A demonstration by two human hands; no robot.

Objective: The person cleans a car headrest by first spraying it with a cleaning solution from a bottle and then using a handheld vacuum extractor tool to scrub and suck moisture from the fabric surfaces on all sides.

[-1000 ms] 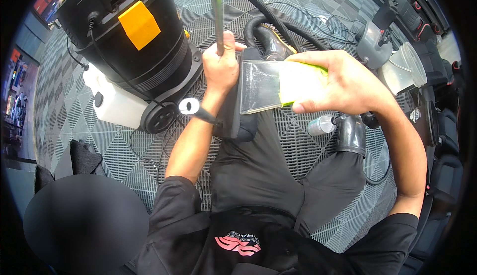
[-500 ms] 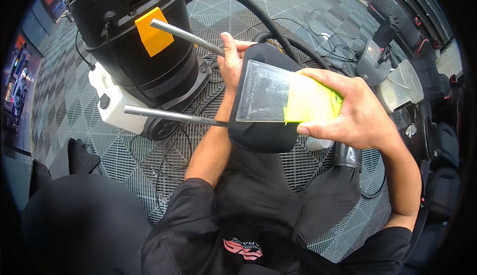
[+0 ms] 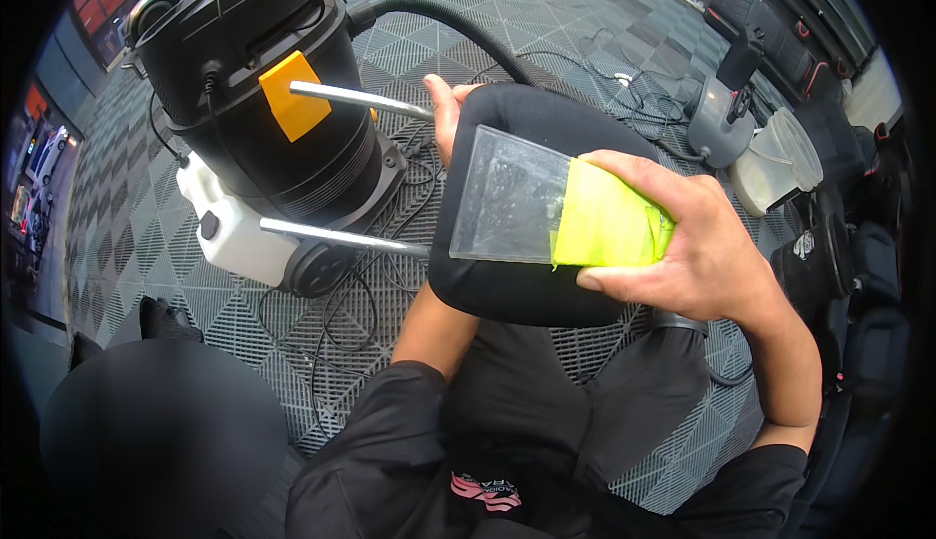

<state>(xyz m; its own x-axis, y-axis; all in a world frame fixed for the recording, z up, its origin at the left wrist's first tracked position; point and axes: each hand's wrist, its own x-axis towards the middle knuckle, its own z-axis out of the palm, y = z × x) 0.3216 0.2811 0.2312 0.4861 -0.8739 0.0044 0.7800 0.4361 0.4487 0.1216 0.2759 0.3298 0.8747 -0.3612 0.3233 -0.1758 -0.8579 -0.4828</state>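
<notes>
Now the black headrest point(image 3: 517, 292) shows me its broad padded face through the head camera; a second ago I had it nearly edge-on. Its two metal posts have swung round with it, the upper post point(image 3: 361, 98) and the lower post point(image 3: 341, 237) both pointing left toward the black vacuum point(image 3: 239, 86), where at first they stood up toward the lens. I judge that this matters for the work in hand: more of the fabric face lies within reach of the clear plastic piece point(image 3: 507, 198), and the headrest's bulk now hides more of the arm behind it.

That clear piece lies across the front of the headrest, hazy with pale marks. I cannot tell whether it presses on the fabric or sits just off it. The right hand point(image 3: 702, 242) is closed round its yellow-green wrapped end point(image 3: 614, 215), fingers over the upper edge and thumb along the lower, as it was half a second ago.

Of the left hand point(image 3: 447, 118) I see less than I did: the thumb and a little of the fingers, at the headrest's upper left edge beside the upper post. It seems to support the headrest from behind, but I cannot tell how far its fingers are curled.
</notes>
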